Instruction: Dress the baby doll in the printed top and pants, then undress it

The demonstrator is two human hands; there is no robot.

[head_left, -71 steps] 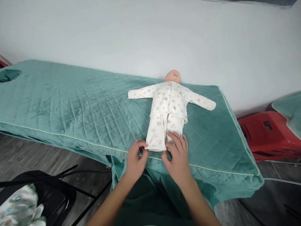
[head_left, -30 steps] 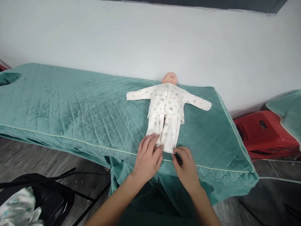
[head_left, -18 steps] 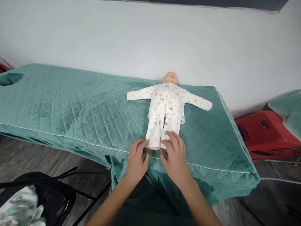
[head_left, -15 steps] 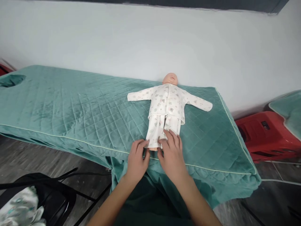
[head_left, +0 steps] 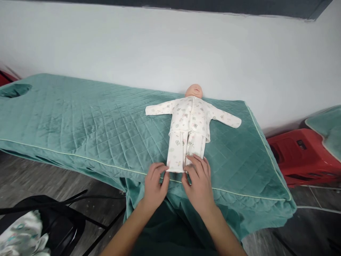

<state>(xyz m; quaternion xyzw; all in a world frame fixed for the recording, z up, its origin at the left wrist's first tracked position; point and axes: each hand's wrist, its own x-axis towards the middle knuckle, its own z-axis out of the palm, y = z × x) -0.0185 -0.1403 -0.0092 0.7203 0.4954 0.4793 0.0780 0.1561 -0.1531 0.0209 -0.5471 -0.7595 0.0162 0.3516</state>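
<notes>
A baby doll (head_left: 194,91) lies on its back on a green quilted bed cover, its head by the wall. It wears a white printed jacket (head_left: 186,114), whose sleeves stretch out to both sides, and matching trousers (head_left: 176,151). My left hand (head_left: 156,185) pinches the outer corner of the hem on the left trouser leg. At the inner corner of that same hem, my right hand (head_left: 198,181) has thumb and fingers closed on the cloth, its other fingers over the right leg. The hem lies straight between both hands, and the feet are almost wholly covered.
The green bed cover (head_left: 106,121) runs far left to a face hole (head_left: 16,90). A white wall (head_left: 133,46) stands behind. Red plastic stools (head_left: 303,153) are at the right. A black chair (head_left: 64,227) with printed cloth (head_left: 25,234) on it stands at lower left.
The left trouser leg's hem has come down toward me, covering the toes that showed below it. My right hand has shifted slightly down and right.
</notes>
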